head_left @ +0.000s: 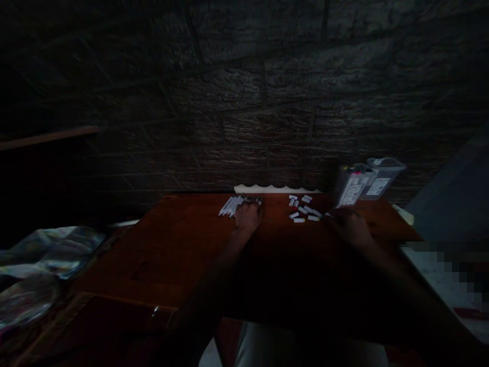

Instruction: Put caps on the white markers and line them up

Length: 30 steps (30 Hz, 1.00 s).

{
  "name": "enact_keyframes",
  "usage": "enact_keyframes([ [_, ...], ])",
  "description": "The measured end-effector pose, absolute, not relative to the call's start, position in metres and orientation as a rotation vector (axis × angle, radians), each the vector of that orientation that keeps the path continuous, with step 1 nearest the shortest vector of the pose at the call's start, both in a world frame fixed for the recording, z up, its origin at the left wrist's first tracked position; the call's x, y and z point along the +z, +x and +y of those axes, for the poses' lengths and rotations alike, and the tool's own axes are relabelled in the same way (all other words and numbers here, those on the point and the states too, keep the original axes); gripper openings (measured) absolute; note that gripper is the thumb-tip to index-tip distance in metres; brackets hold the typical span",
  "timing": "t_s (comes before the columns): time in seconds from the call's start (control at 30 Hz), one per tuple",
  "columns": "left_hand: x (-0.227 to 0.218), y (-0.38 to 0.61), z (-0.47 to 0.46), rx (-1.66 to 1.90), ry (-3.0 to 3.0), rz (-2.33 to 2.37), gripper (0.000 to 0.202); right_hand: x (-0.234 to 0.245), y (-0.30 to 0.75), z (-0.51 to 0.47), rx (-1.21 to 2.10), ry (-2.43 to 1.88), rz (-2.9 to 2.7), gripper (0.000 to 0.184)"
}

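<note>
Pale cloth (301, 351) at the bottom edge, probably the person's lap, is cut off by the frame and barely lit. Both forearms are stretched forward from there and are largely lost in shadow.

Tabletop (183, 244): reddish-brown wood, dim; its near edge is swallowed by darkness.

Left hand (248, 215): laid palm down at the far middle of the tabletop, fingers resting on a bundle of white sticks (230, 205) that is fanned out to its left. Whether the fingers are closed around any stick cannot be told; the fingertips are blurred into the bundle.

Right hand (349, 224): laid low on the tabletop to the right, knuckles up. Its fingertips are seen just beside the nearest of the scattered white caps (303, 210), and something pale shows at their tip, but a grip cannot be told.

Scattered white caps: about a dozen short pieces, loose between the two hands, some with dark or reddish ends; detail is too small to read.

White boxes (367, 186): two upright containers with labels, stood at the far right of the tabletop, just behind the right hand. Label print is illegible; coloured dots are made out on one top.

White scalloped strip (275, 189): laid along the far edge against the wall.

Stone-pattern wall (267, 92): dark, filling the upper half.

Crumpled plastic sheeting (42, 255): left of the tabletop, partly cut off.

Right margin: a grey shape and a pixelated patch, not identifiable.
</note>
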<state>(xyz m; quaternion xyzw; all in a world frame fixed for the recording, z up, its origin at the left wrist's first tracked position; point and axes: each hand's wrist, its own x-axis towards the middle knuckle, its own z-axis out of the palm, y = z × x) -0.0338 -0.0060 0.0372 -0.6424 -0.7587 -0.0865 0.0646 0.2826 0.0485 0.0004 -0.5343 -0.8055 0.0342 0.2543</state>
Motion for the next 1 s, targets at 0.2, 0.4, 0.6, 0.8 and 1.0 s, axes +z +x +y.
enact_keyframes([
  [0.2,0.036,-0.035,-0.005,-0.228,-1.858,-2.279,0.035,-0.001,0.286,0.053,0.058,-1.504,-2.194,0.029],
  [0.4,0.037,-0.034,-0.005,-0.301,-1.934,-2.379,0.03,0.001,0.285,0.054,0.051,-1.469,-2.275,0.027],
  [0.6,0.039,-0.027,0.005,-1.914,-2.094,-2.378,0.026,0.007,0.287,0.051,0.102,-1.473,-1.96,0.03],
  [0.8,0.048,-0.017,0.005,-3.466,-1.697,-1.82,0.035,0.004,0.292,0.054,-0.011,-1.445,-1.973,0.034],
  [1.0,0.053,-0.017,-0.001,-3.755,-1.581,-1.626,0.022,-0.004,0.293,0.058,0.105,-1.464,-2.104,0.03],
])
